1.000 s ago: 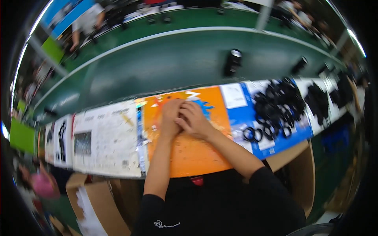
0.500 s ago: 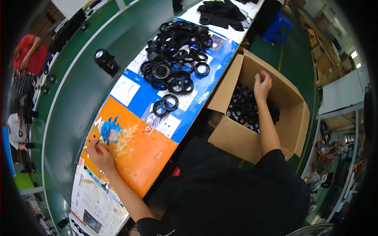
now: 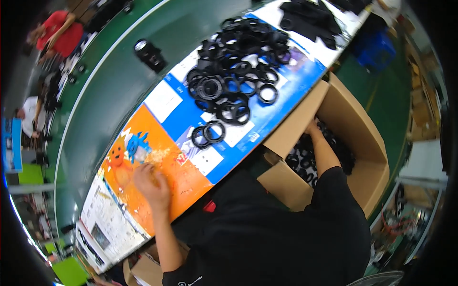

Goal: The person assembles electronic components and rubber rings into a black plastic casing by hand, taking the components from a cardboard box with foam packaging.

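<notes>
Over the orange part of the bench covering, my left hand is loosely curled, thumb and fingers apart, with nothing visible in it. My right hand reaches down into an open cardboard box at the right. The box's flap partly covers that hand, and its fingers are hidden. Many black plastic rings lie in the box, beneath my right forearm. On the blue part of the bench spreads a heap of similar black rings. Two overlapping rings lie nearest my left hand.
A black cylindrical device stands on the green conveyor surface beyond the bench. Black cloth lies at the bench's far end. A blue stool is behind the box. People work at the far left, one in red.
My right hand has lowered from above the rings to deeper in the box, behind its flap. My left hand has moved right and nearer over the orange surface. The whole view has shifted.
</notes>
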### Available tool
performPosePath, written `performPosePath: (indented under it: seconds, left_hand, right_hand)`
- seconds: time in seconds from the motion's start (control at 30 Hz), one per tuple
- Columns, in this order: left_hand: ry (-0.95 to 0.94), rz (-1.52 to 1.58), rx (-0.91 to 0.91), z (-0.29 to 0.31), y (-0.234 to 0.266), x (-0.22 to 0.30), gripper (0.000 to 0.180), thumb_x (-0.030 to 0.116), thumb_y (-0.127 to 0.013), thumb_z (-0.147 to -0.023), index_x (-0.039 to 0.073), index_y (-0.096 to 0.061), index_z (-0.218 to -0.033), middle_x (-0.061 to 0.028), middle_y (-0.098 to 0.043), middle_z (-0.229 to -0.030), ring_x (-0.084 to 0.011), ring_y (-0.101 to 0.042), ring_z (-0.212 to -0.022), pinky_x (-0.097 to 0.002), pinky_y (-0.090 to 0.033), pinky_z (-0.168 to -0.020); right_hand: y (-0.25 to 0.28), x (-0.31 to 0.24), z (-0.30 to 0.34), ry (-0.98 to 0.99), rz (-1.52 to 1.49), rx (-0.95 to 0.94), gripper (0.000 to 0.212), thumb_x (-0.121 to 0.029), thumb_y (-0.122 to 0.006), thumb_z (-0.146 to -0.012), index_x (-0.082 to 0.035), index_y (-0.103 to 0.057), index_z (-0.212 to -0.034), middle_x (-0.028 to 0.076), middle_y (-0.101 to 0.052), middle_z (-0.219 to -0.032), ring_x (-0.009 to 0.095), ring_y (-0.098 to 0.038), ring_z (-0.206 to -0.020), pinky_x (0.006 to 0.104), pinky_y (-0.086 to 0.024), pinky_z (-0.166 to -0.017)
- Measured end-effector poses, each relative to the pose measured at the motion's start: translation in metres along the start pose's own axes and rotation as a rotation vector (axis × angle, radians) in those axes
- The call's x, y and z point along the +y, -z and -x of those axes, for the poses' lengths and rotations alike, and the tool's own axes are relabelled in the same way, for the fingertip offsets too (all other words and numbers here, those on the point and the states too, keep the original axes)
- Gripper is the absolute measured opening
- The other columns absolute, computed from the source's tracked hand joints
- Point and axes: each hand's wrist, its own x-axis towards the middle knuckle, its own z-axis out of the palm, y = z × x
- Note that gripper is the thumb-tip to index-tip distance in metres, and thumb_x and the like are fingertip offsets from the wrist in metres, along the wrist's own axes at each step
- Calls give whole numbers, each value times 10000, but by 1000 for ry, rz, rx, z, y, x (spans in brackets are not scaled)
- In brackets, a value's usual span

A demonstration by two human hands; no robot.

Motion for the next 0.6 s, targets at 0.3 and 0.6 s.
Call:
performPosePath:
  seconds: [0.3,0.6]
  left_hand:
    - [145,-107,-14,8,-6,21,399,143,-745,-955,36,-643,-1326,-187,-596,-1420,-416,-516,-1383,-560,-350,-1201]
    - [124,-86,-52,-2,-5,24,389,115,-735,-952,21,-647,-1319,-207,-607,-1407,-426,-545,-1362,-541,-385,-1186]
  right_hand:
    - [-45,-77,-77,411,67,-51,1237,-377,-977,-786,-332,-230,-1770,109,-38,-1875,571,-177,-1648,795,-301,-1243]
    - [-74,33,-28,452,51,-49,1176,-370,-948,-821,-310,-251,-1766,105,-98,-1872,565,-216,-1642,770,-304,-1261]
